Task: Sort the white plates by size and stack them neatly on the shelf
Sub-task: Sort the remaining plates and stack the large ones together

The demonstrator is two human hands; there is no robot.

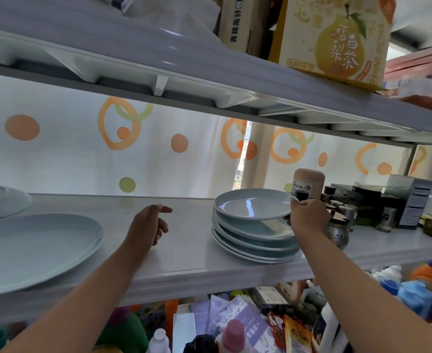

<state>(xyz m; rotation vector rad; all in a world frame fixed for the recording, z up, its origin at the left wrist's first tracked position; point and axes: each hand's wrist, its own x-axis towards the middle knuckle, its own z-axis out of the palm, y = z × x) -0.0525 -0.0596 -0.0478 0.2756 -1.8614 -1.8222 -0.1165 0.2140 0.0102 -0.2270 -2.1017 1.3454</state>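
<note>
Right hand point(309, 215) pinches the top plate point(254, 203) rim, seemingly lifted off the stack point(255, 240); left hand point(149, 224) hangs loose-fingered over bare shelf point(194, 225).

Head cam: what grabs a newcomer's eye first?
The stack of plates at centre-right of the middle shelf, with the right hand gripping the rim of the top plate. The left hand hovers empty beside it. A large plate lies alone at far left.
</note>
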